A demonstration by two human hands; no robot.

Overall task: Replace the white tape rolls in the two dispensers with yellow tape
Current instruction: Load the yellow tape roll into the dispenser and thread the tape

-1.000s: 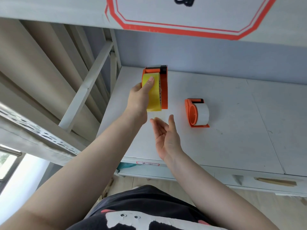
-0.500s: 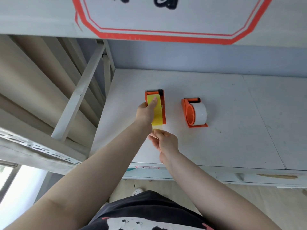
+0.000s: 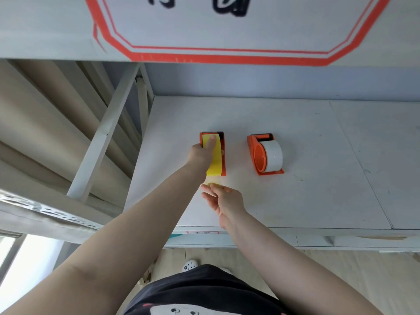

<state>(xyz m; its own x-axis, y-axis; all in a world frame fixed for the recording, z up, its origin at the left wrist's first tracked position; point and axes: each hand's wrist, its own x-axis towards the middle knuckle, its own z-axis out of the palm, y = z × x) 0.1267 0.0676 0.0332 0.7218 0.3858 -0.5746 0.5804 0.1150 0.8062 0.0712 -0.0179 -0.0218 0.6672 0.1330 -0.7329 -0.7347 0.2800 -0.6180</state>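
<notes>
Left hand [image 3: 202, 154] is clamped over the first dispenser [image 3: 223, 155], thumb laid flat along the top of the yellow roll [image 3: 215, 159] seated in it, pinning the whole thing down on the table [image 3: 318, 189]. Just below that grip, on the near side, the right hand [image 3: 223, 197] hovers with thumb and forefinger pinched together right at the roll's loose end. There's a faint pale strip between the fingertips and the roll, so it looks like the tape tail is being drawn out, though it's too thin to be sure the fingers actually have it.

So by my read the first swap is essentially made: yellow is in, and the step in hand is freeing the tape end to lead it to the cutter at the far end of the dispenser, beyond the left thumb.

Off to the right of both hands, well apart from them, the second dispenser [image 3: 264, 154] stands untouched with its white roll [image 3: 273, 155] in place. Next call: finish threading, let go, then reach across and pull that white roll out. No spare yellow roll in view.
</notes>
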